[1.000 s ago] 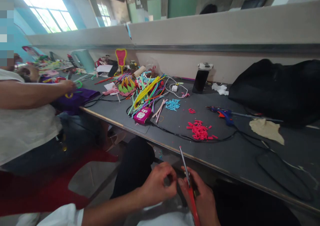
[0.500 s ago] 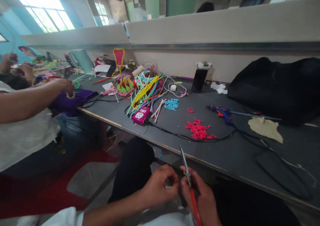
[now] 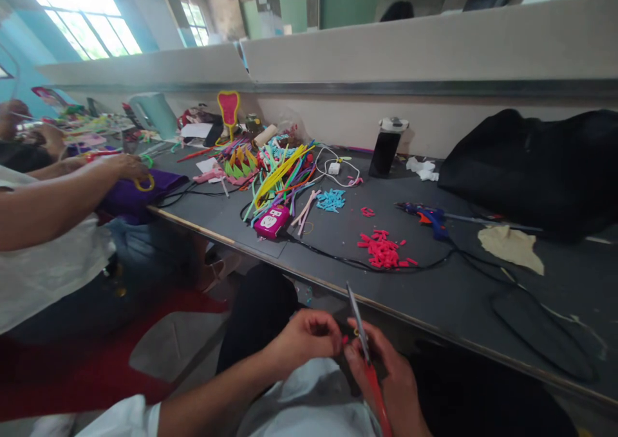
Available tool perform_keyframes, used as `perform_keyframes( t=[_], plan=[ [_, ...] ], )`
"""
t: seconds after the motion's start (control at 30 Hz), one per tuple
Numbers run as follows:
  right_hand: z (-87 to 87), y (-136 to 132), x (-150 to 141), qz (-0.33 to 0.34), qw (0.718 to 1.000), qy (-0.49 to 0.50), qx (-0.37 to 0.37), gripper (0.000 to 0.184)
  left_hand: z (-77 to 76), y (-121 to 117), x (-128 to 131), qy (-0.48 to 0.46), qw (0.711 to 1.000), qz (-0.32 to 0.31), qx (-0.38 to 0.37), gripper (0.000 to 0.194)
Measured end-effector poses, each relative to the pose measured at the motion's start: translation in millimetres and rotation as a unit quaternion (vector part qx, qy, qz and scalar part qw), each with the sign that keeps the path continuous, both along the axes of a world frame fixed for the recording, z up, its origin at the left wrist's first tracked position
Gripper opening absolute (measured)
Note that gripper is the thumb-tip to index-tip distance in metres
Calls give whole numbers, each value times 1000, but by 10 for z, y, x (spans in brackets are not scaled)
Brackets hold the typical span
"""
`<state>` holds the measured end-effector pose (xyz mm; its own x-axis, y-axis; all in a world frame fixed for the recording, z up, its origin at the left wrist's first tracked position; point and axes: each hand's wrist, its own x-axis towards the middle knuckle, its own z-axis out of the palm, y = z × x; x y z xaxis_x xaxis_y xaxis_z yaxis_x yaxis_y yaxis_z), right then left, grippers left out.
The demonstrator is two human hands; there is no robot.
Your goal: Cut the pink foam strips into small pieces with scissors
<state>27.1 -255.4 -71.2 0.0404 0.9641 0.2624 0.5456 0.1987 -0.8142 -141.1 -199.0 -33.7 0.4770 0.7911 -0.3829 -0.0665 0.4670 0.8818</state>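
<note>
My right hand (image 3: 393, 372) is wrapped round a pair of scissors (image 3: 369, 366) with orange-red handles, blades pointing up toward the table edge. A small yellow ring (image 3: 356, 332) shows beside the blades. My left hand (image 3: 313, 334) is closed in a pinch just left of the scissors. At its fingertips sits a small red piece (image 3: 345, 339), close to my right thumb. Both hands are over my lap, below the table edge. On the table in front lie a pile of short red pieces (image 3: 383, 250) and a smaller pile of blue pieces (image 3: 331, 200).
A blue glue gun (image 3: 429, 218) with a black cord lies right of the red pile. Pipe cleaners (image 3: 280, 176) are heaped behind a magenta box (image 3: 271, 221). A black bag (image 3: 531, 173) and a tumbler (image 3: 387, 147) stand at the back. A co-worker's arm (image 3: 72, 186) reaches in at left.
My left hand has risen slightly, and a small red piece now shows at its fingertips. My right hand keeps the scissors in nearly the same place. The co-worker's arms at left have shifted.
</note>
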Motion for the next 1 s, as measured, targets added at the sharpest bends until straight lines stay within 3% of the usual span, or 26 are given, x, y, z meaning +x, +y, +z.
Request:
perform_keyframes(
  t=[0.17, 0.3, 1.0],
  plan=[
    [-16, 18, -13, -64, 997, -30, 29, 37, 228, 117, 72, -106, 979, 168, 30, 15],
    [-47, 9, -9, -66, 995, -62, 41, 36, 342, 159, 206, -145, 960, 234, 53, 12],
    [-61, -30, 47, -80, 980, -172, 64, 37, 358, 89, 301, -144, 954, 255, 64, 11]
  ],
)
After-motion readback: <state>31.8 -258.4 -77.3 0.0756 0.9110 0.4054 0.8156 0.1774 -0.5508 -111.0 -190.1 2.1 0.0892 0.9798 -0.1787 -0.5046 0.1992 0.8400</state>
